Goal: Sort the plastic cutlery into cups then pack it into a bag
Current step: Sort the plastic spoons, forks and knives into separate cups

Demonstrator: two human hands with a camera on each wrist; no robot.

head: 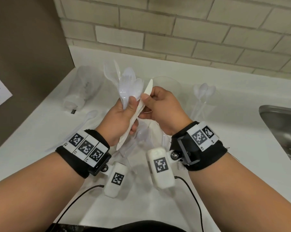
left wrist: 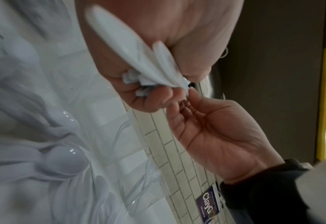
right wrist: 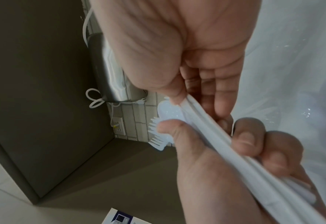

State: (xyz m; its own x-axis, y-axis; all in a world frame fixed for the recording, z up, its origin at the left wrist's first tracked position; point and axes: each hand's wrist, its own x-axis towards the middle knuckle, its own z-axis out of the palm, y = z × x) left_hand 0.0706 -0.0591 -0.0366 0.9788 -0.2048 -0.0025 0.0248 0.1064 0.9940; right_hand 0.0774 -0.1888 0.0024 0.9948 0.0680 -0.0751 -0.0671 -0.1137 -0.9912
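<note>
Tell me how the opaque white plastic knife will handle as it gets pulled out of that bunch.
The knife looks thin and flat, so probably light and slightly bendy. Its smooth plastic may slip in the right hand pinch. The left hand grips the cutlery bunch, so neighbours may drag along.

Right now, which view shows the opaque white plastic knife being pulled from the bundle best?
Head view: the opaque white plastic knife shows blade to handle, pinched by the right hand. Right wrist shows only its handle; left wrist just bunched handle ends, knife indistinguishable.
</note>
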